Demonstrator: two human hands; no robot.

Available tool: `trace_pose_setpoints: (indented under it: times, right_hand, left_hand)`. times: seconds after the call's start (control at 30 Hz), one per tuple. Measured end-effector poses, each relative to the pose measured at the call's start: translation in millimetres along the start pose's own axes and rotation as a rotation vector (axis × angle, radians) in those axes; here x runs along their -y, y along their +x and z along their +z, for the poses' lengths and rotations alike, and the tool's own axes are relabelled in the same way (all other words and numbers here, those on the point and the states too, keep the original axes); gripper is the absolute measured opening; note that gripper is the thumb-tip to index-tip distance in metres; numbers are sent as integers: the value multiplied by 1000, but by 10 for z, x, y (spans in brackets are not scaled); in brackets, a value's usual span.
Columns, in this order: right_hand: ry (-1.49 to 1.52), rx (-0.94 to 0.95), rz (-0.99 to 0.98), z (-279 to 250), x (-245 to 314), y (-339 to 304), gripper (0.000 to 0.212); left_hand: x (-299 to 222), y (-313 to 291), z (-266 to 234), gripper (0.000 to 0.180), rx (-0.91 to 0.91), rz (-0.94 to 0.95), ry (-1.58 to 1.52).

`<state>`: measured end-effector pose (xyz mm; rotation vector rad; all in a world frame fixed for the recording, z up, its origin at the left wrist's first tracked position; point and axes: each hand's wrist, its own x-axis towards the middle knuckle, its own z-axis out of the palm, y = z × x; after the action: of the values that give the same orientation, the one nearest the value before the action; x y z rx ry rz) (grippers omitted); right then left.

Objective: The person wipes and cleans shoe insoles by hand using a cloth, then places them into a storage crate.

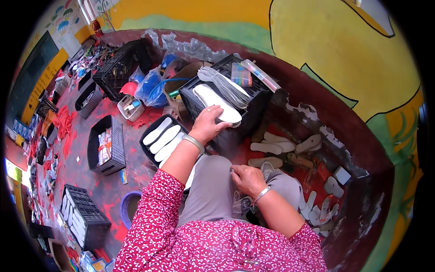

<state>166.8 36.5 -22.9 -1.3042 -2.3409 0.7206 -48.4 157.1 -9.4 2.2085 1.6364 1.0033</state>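
Observation:
My left hand reaches forward and grips the near end of a white insole, which lies on top of a black plastic crate. A bundle of grey yarn lies just beyond it, partly over another white piece. My right hand is closed near my right knee, fingers pinched together; whatever they hold, if anything, is too small to make out. Left of my knee, a dark basket holds several white insoles.
A coloured packet and a clear tube lie at the crate's far side, near the painted wall. Loose insoles litter the floor at right. Left stand a woven basket, a crate of insoles and a purple bucket.

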Motion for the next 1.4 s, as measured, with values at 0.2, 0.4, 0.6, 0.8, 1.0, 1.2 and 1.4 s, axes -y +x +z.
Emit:
trace_pose_setpoints:
  times: [0.2,0.4,0.6,0.8,1.0,1.2,1.4]
  right_hand:
    - [11,-44,-11,-8,-33,-52,20]
    - [-3,-13,19,-43,-47,-78,23]
    - [-4,4,36,-46,-48,-81,24]
    - [-14,15,34,-27,-55,-80,24]
    - [-3,39,44,-63,-47,-75,24]
    - [-8,31,54,-57,-30,-76,24]
    - [1,23,29,-13,-50,-61,23]
  left_hand:
    - [51,37,-46,53,73,-34,-56]
    - [-16,25,-90,47,30,181,186]
    - [-150,13,-107,42,12,208,293]
    - [-5,48,10,29,-49,220,313]
    - [27,82,40,22,-111,27,101]
    - [296,79,143,17,-320,-118,-632]
    - [430,135,-126,16,-690,-120,-810]
